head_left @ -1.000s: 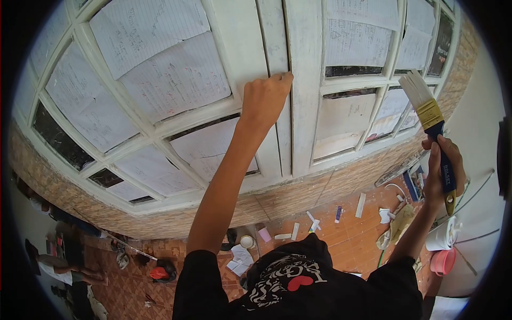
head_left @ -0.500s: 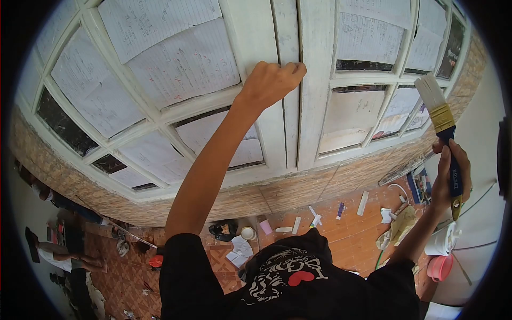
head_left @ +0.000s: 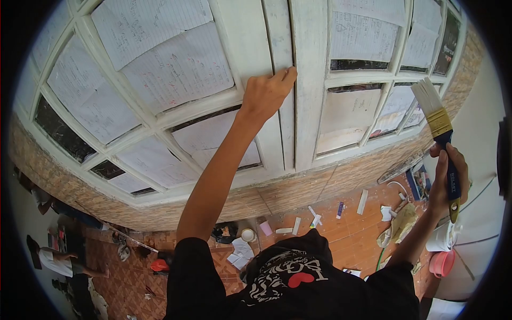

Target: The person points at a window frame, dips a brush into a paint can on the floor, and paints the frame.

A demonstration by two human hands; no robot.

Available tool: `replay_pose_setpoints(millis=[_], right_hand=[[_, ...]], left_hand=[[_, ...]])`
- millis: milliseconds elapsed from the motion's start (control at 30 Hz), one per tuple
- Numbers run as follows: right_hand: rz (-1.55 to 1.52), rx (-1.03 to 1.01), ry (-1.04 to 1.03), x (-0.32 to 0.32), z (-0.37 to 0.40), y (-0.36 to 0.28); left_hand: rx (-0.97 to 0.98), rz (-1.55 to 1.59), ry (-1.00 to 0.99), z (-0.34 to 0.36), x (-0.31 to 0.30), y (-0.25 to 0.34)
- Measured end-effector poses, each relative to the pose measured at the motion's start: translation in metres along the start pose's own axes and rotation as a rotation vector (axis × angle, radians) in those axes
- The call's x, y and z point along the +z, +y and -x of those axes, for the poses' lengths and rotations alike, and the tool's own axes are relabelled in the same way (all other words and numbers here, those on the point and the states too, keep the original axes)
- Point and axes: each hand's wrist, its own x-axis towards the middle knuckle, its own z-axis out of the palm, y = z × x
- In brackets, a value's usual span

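Note:
My left hand (head_left: 266,95) reaches up to the white-painted window frame (head_left: 309,106), its fingers curled with the tips against the narrow gap between two uprights. Whatever those fingers may pinch is hidden. In my right hand (head_left: 449,178) is a paintbrush (head_left: 442,130) with a dark blue handle, a gold-coloured ferrule and whitish bristles. It points upward, apart from the frame in front of it. Sheets of handwritten paper (head_left: 181,69) cover most of the panes.
Stone-patterned tiles (head_left: 298,189) run below the window. On the tiled floor lie several paper scraps and strips, a black plastic bag (head_left: 224,231) and a round tub (head_left: 248,234). A white bucket (head_left: 440,239) and a pink bucket (head_left: 441,263) stand right. Another person (head_left: 58,261) is far left.
My left hand has moved a little lower along the frame's gap, still curled. The paintbrush stays in my right hand, nearly in place. The view has shifted slightly.

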Motion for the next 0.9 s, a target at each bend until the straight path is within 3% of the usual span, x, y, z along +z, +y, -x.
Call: replay_pose_setpoints(millis=[467,533,667,733,800,833,867,900], right_hand=[[-0.015,0.075,-0.001,0.019,0.01,0.006],[-0.055,0.065,-0.017,0.025,0.009,0.005],[-0.195,0.047,-0.083,0.043,0.007,0.002],[-0.236,0.065,-0.135,0.055,0.005,-0.003],[-0.272,0.055,-0.198,0.068,0.001,-0.009],[-0.268,-0.004,-0.236,0.075,-0.001,-0.01],[-0.283,-0.025,-0.257,0.082,-0.004,-0.014],[-0.274,-0.032,-0.271,0.088,-0.006,-0.018]], left_hand=[[-0.38,0.122,0.07,0.046,-0.021,0.061],[-0.463,0.203,0.011,0.058,-0.033,0.079],[-0.752,0.387,-0.04,0.116,-0.06,0.117],[-0.988,0.451,-0.148,0.168,-0.08,0.136],[-1.383,0.442,-0.232,0.228,-0.11,0.157],[-1.486,0.382,-0.246,0.272,-0.127,0.172],[-1.72,0.29,-0.385,0.307,-0.152,0.188],[-1.803,0.157,-0.43,0.339,-0.179,0.205]])
